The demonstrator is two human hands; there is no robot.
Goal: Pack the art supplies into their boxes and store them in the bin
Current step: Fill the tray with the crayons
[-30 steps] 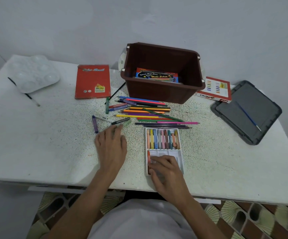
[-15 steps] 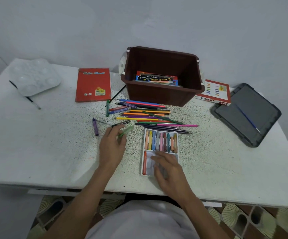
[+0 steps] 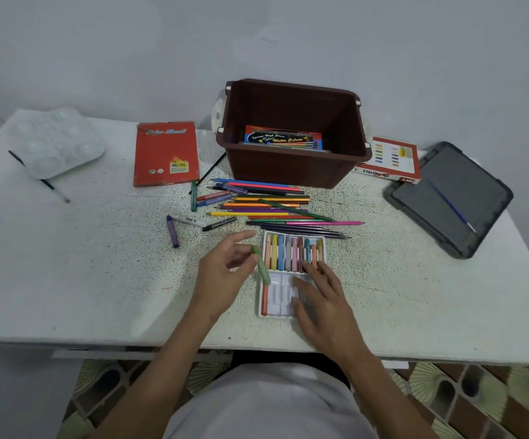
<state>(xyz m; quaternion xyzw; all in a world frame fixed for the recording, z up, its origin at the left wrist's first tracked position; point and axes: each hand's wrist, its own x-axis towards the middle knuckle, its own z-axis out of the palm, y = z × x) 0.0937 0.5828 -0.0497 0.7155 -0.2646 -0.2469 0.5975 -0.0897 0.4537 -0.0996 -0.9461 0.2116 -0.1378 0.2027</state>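
left hand [image 3: 225, 274] pinching a green pastel [image 3: 262, 265] over the white pastel tray [image 3: 280, 307] on the desk [image 3: 82, 264], right hand [image 3: 321, 301] flat, fingers spread, resting on the tray. brown bin [image 3: 291, 167] sits behind.

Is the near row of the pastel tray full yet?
No, the tray's near row holds only one red pastel, and the left hand holds a green one.

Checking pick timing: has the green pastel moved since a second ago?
Yes. The left hand has lifted the green pastel from near the loose black pen and carried it right to the white tray's left edge.
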